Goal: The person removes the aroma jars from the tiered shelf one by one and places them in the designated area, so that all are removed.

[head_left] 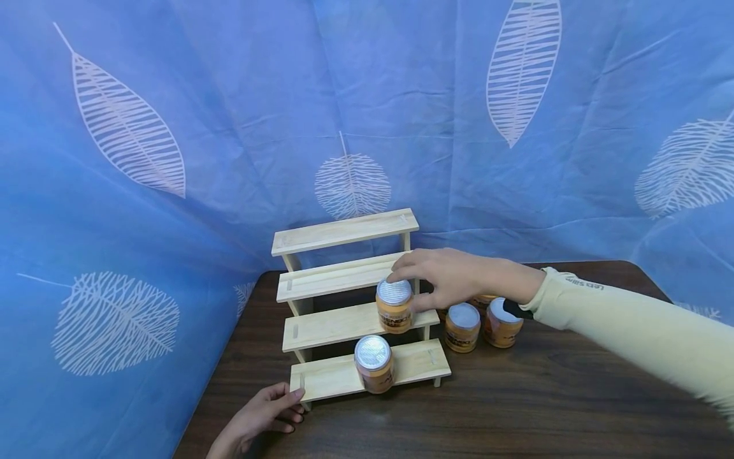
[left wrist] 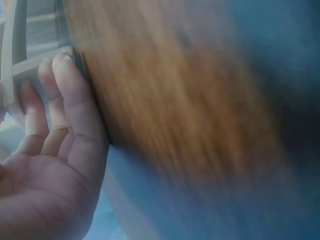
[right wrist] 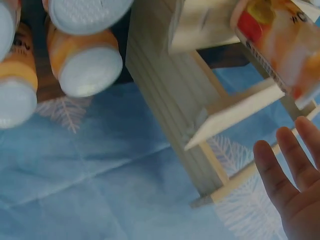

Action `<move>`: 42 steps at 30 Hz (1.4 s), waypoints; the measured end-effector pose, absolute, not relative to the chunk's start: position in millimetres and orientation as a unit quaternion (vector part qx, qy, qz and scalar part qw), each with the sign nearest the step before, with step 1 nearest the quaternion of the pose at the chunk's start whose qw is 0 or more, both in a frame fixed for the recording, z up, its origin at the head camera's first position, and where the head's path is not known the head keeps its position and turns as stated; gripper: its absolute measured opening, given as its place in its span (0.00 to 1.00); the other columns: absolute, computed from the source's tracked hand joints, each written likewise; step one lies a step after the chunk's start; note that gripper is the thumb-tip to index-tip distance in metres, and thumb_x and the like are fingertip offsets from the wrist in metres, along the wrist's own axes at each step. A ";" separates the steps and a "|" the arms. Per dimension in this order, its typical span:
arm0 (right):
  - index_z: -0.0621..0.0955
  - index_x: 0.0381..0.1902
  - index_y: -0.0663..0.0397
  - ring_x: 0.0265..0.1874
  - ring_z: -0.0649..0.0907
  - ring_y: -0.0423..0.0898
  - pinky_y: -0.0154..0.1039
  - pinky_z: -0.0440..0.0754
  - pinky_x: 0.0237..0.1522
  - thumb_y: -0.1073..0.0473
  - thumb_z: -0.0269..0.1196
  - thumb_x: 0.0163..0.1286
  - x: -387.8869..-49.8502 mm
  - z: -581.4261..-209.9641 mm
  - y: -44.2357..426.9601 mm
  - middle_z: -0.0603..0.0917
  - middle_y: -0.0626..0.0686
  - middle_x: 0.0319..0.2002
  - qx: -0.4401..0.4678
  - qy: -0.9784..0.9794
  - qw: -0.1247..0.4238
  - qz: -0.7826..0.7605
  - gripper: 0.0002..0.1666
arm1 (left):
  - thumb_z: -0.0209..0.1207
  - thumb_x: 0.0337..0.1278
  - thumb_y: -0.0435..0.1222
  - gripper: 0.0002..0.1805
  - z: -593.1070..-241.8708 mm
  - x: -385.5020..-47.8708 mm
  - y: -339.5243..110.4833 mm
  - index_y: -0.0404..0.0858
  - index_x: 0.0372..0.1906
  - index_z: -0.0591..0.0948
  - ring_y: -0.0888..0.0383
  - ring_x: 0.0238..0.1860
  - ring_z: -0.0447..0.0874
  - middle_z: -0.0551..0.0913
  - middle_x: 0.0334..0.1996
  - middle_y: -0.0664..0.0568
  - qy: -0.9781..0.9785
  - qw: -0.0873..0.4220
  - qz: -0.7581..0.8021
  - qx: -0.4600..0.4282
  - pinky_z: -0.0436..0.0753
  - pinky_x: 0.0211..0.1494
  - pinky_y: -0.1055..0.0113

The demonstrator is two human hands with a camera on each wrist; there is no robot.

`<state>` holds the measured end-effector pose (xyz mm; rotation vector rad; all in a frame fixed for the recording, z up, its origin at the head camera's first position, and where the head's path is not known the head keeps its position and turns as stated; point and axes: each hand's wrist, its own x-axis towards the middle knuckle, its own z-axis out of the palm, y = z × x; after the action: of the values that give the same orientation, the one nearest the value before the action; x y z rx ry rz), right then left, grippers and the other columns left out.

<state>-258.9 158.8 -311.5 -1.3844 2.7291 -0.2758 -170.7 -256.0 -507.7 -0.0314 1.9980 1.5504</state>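
A four-tier wooden display rack (head_left: 329,328) stands on the dark table. My left hand (head_left: 260,414) grips the left end of its lowest step, thumb on top; in the left wrist view the fingers (left wrist: 75,95) curl against the wood. On the second step from the bottom sits an orange can (head_left: 394,317) with a silvery lid, upright near the right end. My right hand (head_left: 444,274) is right beside this can, fingers over its lid. In the right wrist view the fingers (right wrist: 272,170) are extended and apart from the can (right wrist: 287,45). Another orange can (head_left: 375,373) stands on the lowest step.
Several more orange cans (head_left: 462,331) stand close together on the table (head_left: 545,395), right of the rack and under my right forearm. The two upper steps (head_left: 344,231) bear no cans. A blue cloth (head_left: 241,115) with white leaf prints hangs behind and to the left.
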 end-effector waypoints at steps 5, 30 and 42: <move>0.72 0.71 0.37 0.69 0.74 0.51 0.56 0.77 0.62 0.36 0.67 0.66 -258.1 -326.7 158.1 0.73 0.50 0.69 -0.448 0.884 0.028 -0.133 0.39 | 0.57 0.71 0.53 0.21 -508.4 -171.1 -255.8 0.37 0.41 0.78 0.61 0.36 0.86 0.84 0.35 0.53 0.750 0.303 0.588 -0.010 0.86 0.38 0.66; 0.65 0.75 0.37 0.58 0.79 0.50 0.49 0.84 0.48 0.45 0.71 0.65 -250.4 -393.2 145.6 0.71 0.50 0.69 -0.349 0.876 0.009 -0.333 0.44 | 0.56 0.71 0.53 0.21 -511.4 -172.2 -256.7 0.37 0.40 0.77 0.60 0.36 0.86 0.84 0.35 0.52 0.751 0.303 0.586 -0.010 0.86 0.38 0.65; 0.68 0.74 0.40 0.54 0.80 0.48 0.50 0.85 0.45 0.48 0.72 0.64 -251.6 -403.1 141.4 0.74 0.50 0.63 -0.339 0.864 -0.013 -0.372 0.43 | 0.57 0.71 0.53 0.21 -511.2 -172.3 -256.9 0.37 0.40 0.77 0.61 0.36 0.86 0.84 0.35 0.52 0.750 0.303 0.587 -0.011 0.86 0.38 0.66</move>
<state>-251.6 141.4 -403.1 -1.0750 2.7361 -1.1800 -172.3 -256.9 -511.2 -0.0297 1.9882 1.5566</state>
